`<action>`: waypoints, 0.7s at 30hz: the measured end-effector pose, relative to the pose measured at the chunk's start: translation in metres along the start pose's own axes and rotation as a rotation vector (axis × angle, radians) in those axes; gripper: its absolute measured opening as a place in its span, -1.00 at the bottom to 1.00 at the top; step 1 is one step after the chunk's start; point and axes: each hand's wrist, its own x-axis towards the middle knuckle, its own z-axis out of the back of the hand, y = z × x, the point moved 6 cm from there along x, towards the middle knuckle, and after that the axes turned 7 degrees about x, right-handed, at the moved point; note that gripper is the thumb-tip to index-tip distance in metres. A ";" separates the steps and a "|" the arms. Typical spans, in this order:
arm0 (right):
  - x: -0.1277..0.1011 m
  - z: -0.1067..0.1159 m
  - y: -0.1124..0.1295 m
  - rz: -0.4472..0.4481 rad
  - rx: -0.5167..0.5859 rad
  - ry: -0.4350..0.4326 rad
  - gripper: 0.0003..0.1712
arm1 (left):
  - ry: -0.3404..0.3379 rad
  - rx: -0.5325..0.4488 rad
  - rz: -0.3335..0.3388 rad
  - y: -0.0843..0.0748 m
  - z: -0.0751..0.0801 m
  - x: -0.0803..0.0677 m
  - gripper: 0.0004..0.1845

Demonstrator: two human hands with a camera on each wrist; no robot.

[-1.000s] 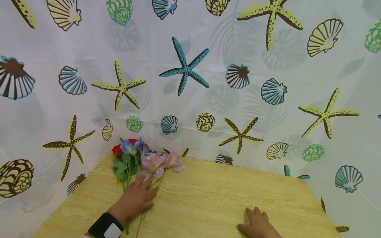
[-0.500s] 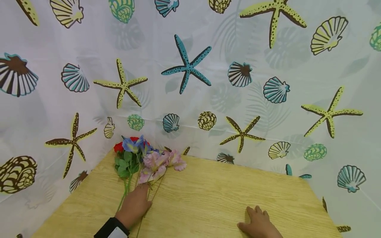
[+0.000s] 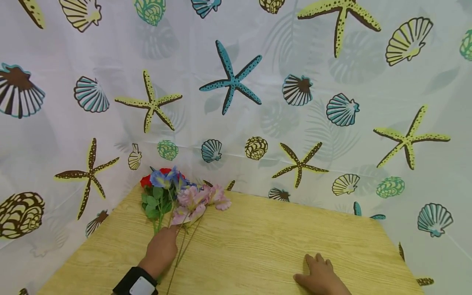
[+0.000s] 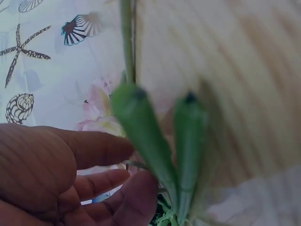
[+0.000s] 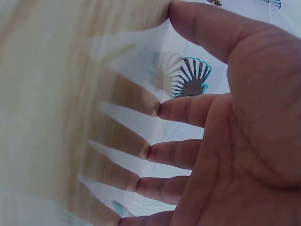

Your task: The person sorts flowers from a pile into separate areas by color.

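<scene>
A bunch of artificial flowers [image 3: 184,196], pink, blue and red with green leaves, lies at the far left corner of the wooden table [image 3: 276,237]. My left hand [image 3: 162,246] lies over the stems [image 3: 182,246] below the blooms, fingers curled round them. In the left wrist view the green stems [image 4: 141,127] run past my curled fingers [image 4: 108,179]. My right hand [image 3: 318,274] lies flat on the table near the front right. The right wrist view shows its straight fingertips [image 5: 162,110] touching the wood.
A white curtain [image 3: 236,102] printed with starfish and shells hangs close behind and on both sides of the table. A black band with a white device [image 3: 134,282] is on my left wrist.
My left hand has slid back from the blooms along the stems towards me, and its fingers have curled in. The right hand has stayed in place.
</scene>
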 end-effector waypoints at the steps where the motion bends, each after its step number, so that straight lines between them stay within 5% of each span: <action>1: 0.000 0.000 0.000 0.002 0.003 -0.002 0.05 | 0.007 -0.008 -0.006 0.000 0.000 0.000 -0.68; 13: 0.000 0.000 -0.002 0.002 -0.005 -0.007 0.05 | 0.045 -0.118 0.031 0.001 0.000 0.002 -0.47; 21: -0.002 0.002 0.000 0.008 0.001 -0.016 0.06 | -0.025 -0.175 0.002 -0.006 0.006 0.002 -0.50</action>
